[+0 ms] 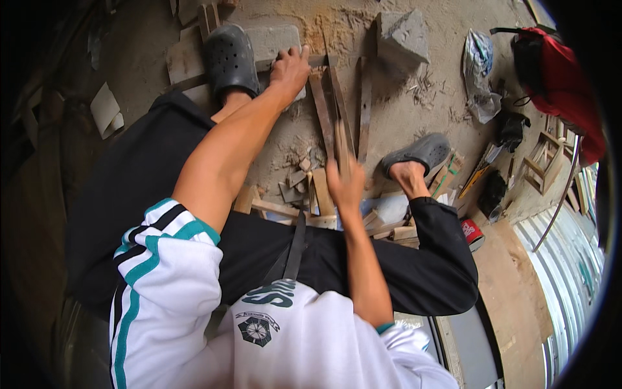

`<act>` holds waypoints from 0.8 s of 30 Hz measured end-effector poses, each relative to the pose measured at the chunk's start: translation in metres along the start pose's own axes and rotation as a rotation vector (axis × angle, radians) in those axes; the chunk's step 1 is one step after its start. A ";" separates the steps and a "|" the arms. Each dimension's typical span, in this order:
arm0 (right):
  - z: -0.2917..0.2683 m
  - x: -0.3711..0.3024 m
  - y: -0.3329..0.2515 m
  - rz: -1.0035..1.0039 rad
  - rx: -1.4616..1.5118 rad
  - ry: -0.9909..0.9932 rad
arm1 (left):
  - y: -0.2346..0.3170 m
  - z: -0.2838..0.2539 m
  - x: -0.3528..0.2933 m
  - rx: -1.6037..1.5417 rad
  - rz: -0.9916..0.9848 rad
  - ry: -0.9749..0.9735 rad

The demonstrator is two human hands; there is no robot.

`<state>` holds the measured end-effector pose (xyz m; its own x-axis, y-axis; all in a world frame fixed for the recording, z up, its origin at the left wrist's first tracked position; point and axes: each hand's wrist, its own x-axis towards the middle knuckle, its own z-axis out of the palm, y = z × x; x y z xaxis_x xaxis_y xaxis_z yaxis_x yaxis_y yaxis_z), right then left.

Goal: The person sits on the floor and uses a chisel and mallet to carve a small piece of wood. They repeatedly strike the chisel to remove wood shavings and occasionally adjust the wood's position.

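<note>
My left hand (290, 70) is stretched far forward, its fingers curled over a dark flat bar (317, 61) that lies along the edge of a pale grey block (275, 40). My right hand (346, 181) is closed round a slim light-brown wooden piece (339, 135), blurred by motion; I cannot tell whether it is a handle or a plain stick. Long narrow brown strips (321, 107) stretch from near the bar toward my right hand. Another dark strip (365, 107) lies to their right.
My grey clogs, left (232, 61) and right (420, 154), flank the work. A rough concrete block (403, 37) stands far right of the strips. Wood offcuts (322, 191) lie between my legs. A plastic bag (479, 74), red bag (560, 81) and red can (472, 233) are at the right.
</note>
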<state>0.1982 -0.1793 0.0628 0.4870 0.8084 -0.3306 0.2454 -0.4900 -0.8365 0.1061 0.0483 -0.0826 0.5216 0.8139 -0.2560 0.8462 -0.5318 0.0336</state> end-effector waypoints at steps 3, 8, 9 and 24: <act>-0.015 -0.040 0.001 -0.063 0.013 0.043 | -0.002 0.003 -0.004 -0.016 0.019 0.071; 0.002 -0.004 0.018 0.146 -0.049 -0.042 | 0.009 0.000 0.000 0.035 0.028 0.035; -0.007 -0.019 0.011 0.096 -0.028 -0.039 | 0.004 0.001 -0.002 0.055 0.023 0.041; -0.008 -0.007 -0.014 0.162 0.106 -0.044 | 0.004 -0.009 -0.020 0.032 0.095 -0.022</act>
<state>0.1980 -0.1810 0.0805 0.4752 0.7362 -0.4819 0.0763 -0.5801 -0.8110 0.1004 0.0318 -0.0686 0.5963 0.7544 -0.2743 0.7891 -0.6137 0.0277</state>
